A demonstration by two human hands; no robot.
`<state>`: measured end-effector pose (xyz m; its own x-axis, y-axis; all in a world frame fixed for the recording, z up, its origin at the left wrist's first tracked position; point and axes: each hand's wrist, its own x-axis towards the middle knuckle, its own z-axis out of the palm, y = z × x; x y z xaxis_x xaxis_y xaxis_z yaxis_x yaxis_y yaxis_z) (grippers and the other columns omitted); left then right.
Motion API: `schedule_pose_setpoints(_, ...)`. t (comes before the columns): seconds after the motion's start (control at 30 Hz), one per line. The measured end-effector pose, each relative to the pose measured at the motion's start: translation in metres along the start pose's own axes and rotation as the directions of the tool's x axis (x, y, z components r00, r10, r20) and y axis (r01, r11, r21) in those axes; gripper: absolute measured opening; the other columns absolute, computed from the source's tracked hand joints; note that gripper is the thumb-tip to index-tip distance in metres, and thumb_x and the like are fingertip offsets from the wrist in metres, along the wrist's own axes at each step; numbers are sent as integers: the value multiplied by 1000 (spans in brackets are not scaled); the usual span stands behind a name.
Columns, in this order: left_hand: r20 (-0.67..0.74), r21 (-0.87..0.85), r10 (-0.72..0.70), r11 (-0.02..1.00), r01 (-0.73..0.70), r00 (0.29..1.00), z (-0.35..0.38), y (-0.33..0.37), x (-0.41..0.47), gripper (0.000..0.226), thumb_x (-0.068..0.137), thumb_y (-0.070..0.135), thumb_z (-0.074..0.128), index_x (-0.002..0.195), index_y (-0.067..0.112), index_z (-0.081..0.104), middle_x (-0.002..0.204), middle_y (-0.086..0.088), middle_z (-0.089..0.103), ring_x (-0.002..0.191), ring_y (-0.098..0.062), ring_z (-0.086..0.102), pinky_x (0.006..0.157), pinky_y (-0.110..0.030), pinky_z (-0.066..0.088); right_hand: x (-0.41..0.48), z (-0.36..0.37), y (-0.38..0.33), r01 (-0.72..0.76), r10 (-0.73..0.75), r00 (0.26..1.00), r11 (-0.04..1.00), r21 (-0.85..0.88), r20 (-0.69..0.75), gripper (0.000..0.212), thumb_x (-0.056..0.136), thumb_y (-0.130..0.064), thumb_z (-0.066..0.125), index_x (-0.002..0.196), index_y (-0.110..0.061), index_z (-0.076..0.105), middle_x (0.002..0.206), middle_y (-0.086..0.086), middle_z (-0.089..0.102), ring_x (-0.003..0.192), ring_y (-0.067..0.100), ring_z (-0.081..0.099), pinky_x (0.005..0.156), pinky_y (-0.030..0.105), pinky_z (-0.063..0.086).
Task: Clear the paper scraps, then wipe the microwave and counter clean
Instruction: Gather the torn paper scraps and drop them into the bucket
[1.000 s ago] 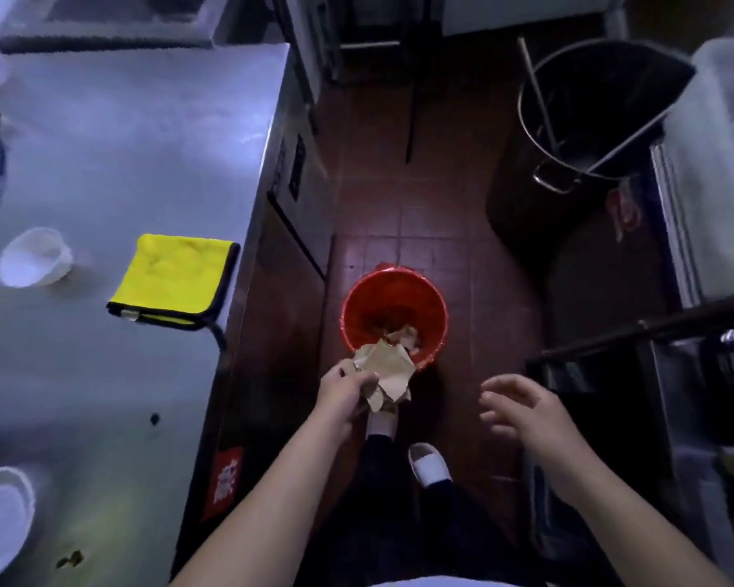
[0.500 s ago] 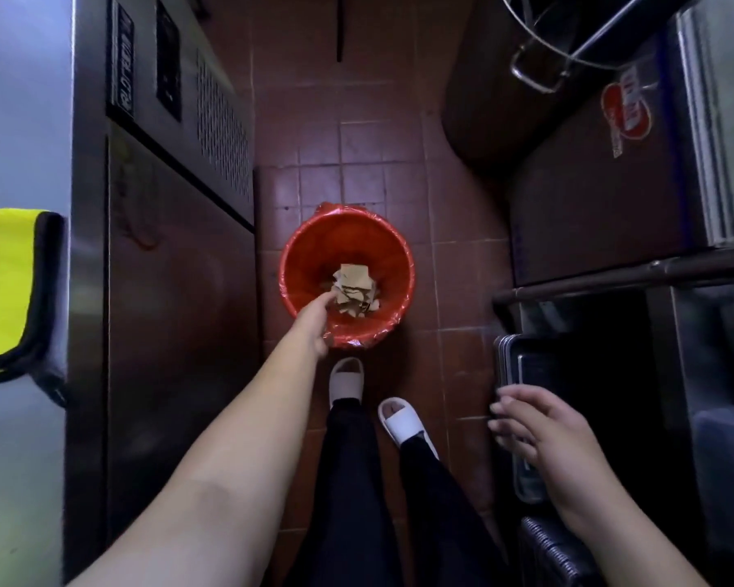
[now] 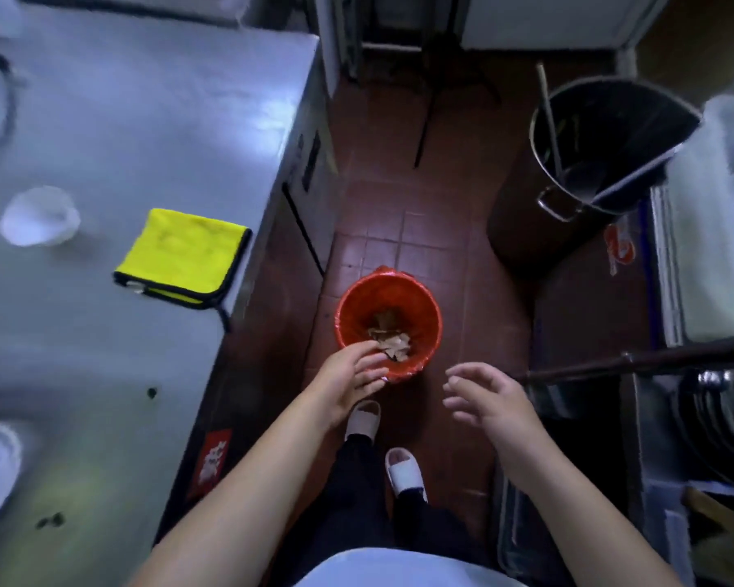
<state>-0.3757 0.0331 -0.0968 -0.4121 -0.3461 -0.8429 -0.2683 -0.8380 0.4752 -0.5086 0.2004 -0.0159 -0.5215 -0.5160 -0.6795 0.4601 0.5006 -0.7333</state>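
Now scraps (image 3: 393, 340) beyond empty hands (image 3: 348, 377).

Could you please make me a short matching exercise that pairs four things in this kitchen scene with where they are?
1. paper scraps
2. yellow cloth
3. red bin
4. metal pot

A. on the counter near its edge
B. on the floor in front of the feet
C. inside the bin
D. on the floor, far right

Pairs: 1-C, 2-A, 3-B, 4-D

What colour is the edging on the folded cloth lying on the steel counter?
Black edging around a bright yellow folded cloth, seen best in the head view, near the steel counter edge.
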Motion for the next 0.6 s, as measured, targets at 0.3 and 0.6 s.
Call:
schedule_pose_setpoints(0.3, -305, -236, 280, 904, -357, 910, -88, -40, -183, 24, 97, 28, 59, 114, 14, 68, 103, -10, 73, 85, -21, 70, 78, -32, 56, -22, 114, -2, 52, 8, 893, 991, -122, 449, 11, 93, -3, 60, 93, -9, 69, 80, 9, 70, 68, 17, 62, 64, 28, 49)
schedule_pose_setpoints(0.6, -717, -331, 320, 625, -707, 619, -203, -103, -334, 27, 97, 22, 59, 117, 6, 65, 98, -13, 72, 83, -23, 68, 72, -33, 57, -104, 249, -6, 196, 14, 645, 963, -183, 764, 6, 89, -9, 66, 92, -12, 71, 82, 7, 72, 70, 18, 66, 62, 27, 51)
